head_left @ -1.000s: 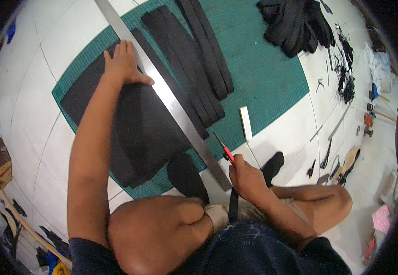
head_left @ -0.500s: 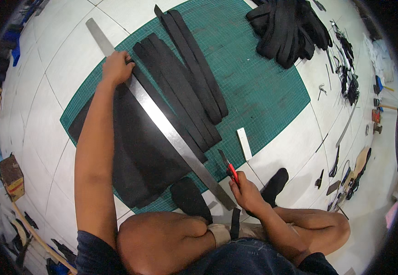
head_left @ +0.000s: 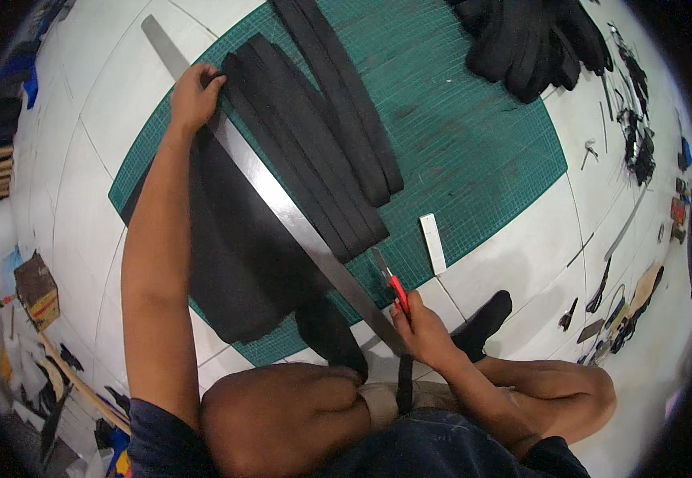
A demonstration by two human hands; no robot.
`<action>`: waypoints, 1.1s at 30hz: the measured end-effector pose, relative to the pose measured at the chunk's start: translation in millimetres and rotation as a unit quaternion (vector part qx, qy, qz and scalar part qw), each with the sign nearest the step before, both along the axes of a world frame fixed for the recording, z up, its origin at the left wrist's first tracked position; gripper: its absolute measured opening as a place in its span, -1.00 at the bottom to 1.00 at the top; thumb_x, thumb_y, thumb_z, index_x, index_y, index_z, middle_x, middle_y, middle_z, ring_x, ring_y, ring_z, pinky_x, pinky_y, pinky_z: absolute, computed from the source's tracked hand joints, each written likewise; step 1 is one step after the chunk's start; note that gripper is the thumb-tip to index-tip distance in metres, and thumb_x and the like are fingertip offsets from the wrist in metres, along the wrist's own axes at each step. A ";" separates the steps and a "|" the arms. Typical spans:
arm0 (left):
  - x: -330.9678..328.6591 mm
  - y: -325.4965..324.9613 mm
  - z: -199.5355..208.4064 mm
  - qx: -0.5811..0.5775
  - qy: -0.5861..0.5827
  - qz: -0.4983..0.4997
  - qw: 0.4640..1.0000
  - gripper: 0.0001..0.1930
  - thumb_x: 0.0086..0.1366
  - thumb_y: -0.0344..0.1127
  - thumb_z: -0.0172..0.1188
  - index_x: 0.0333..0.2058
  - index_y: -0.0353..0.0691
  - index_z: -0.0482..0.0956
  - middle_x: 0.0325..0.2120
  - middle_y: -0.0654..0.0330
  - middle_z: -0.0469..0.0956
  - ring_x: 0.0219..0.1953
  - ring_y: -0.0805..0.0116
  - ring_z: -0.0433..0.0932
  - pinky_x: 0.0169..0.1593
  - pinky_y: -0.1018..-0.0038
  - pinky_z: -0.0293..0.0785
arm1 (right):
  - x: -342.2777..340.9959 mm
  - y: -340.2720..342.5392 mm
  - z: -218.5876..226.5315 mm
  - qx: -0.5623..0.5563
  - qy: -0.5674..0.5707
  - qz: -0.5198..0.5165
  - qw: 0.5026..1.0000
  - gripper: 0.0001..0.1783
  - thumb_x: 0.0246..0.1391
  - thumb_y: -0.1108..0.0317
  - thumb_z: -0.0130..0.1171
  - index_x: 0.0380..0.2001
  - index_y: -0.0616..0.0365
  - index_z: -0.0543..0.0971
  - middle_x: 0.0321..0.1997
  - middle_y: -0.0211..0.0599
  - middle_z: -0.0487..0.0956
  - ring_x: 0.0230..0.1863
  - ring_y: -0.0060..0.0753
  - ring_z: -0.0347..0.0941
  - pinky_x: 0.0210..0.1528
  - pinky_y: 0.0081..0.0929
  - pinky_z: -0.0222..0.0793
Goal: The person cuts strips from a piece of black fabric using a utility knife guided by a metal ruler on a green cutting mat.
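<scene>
The right hand (head_left: 424, 331) was closed round a red-handled utility knife (head_left: 394, 285), its blade set against the near end of the long steel ruler (head_left: 282, 209). The left hand (head_left: 193, 97), arm stretched far out, pressed flat with fingers spread on the ruler's far end, pinning it down. Under the ruler lay a broad black sheet (head_left: 230, 247), limp and matte, foam or thick fabric by the look of it; it would likely be light and floppy, apt to creep under a blade unless held down hard, so pressing through the ruler looked the sound grip. The ruler itself seemed stiff, smooth and a touch slippery.

Just right of the ruler sat cut black strips (head_left: 314, 151), side by side on the green cutting mat (head_left: 473, 151). A small white bar (head_left: 433, 243) lay at the mat's edge. The mat rested on a white tiled floor (head_left: 83, 95), where the person sat. A black heap (head_left: 529, 40) lay beyond, hand tools (head_left: 625, 295) to the right, a cardboard box (head_left: 37, 285) left.
</scene>
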State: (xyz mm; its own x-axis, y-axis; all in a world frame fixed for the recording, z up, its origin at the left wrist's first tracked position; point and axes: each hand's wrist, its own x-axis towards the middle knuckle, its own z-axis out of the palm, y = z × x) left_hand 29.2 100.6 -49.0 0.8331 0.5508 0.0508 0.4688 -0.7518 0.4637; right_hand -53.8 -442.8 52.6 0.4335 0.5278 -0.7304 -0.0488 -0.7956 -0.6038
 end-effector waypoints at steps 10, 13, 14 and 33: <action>-78.2 -64.1 56.3 0.079 0.046 -0.016 0.996 -0.53 0.24 -0.23 0.27 0.09 -0.29 0.48 0.02 -0.07 0.48 0.12 -0.03 0.45 0.20 0.19 0.36 | 22.1 -2.7 26.6 0.040 0.056 0.051 0.996 -0.53 0.24 0.13 0.21 -0.04 0.23 0.29 -0.41 0.10 0.55 -0.33 0.20 0.57 -0.32 -0.04 0.39; -128.3 -94.3 78.3 0.055 0.096 0.039 0.993 -0.58 0.25 -0.24 0.27 0.03 -0.31 0.52 0.00 -0.06 0.49 0.10 -0.03 0.47 0.19 0.20 0.37 | 29.7 7.3 26.5 0.100 0.007 0.079 0.992 -0.50 0.20 0.11 0.25 -0.06 0.23 0.30 -0.38 0.11 0.57 -0.29 0.21 0.59 -0.30 -0.04 0.42; -143.9 -106.6 86.3 0.057 0.094 0.049 0.993 -0.58 0.25 -0.24 0.27 0.03 -0.31 0.52 0.00 -0.06 0.49 0.10 -0.03 0.47 0.19 0.20 0.37 | 37.3 17.2 28.6 0.085 0.031 0.086 0.992 -0.52 0.18 0.11 0.26 -0.08 0.22 0.31 -0.36 0.13 0.58 -0.27 0.23 0.59 -0.29 -0.03 0.44; -336.2 -236.5 238.1 -0.112 0.292 0.248 0.917 -0.49 0.21 -0.11 0.36 0.01 -0.35 0.54 -0.01 -0.11 0.53 -0.01 -0.01 0.56 0.01 0.23 0.53 | -33.8 53.7 48.8 0.194 0.146 0.067 0.968 -0.47 0.29 -0.02 0.02 -0.01 0.22 0.19 -0.19 0.35 0.54 -0.17 0.48 0.50 -0.14 0.21 0.36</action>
